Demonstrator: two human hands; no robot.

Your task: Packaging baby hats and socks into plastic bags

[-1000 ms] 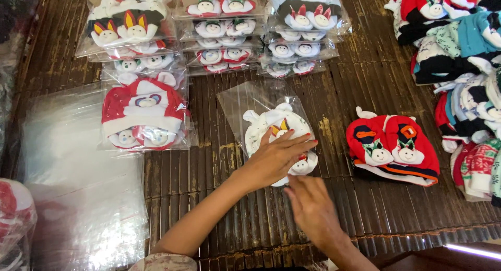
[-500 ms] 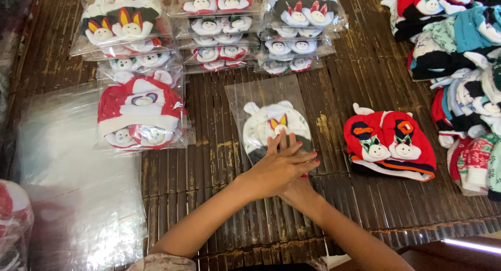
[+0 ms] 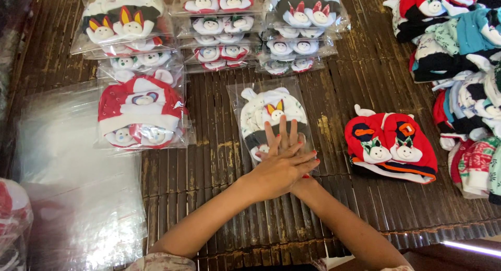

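My left hand (image 3: 279,169) lies crossed flat over my right hand (image 3: 282,138), so most of the right is hidden; only its fingers (image 3: 282,129) show, straight and slightly spread, pressing the clear bag with a white cap (image 3: 271,112) against the dark slatted bamboo table (image 3: 219,166). My left fingers are flat and close together. Just right lies an unbagged red cap pair (image 3: 391,145). Left, a red bagged cap (image 3: 141,114) and blurry empty clear bags (image 3: 73,182). Beyond, stacked bagged caps (image 3: 214,25); loose caps (image 3: 464,41) are cut off at right.

Clear bagged hat (image 3: 272,114) centre; bagged stacks (image 3: 209,28) behind.
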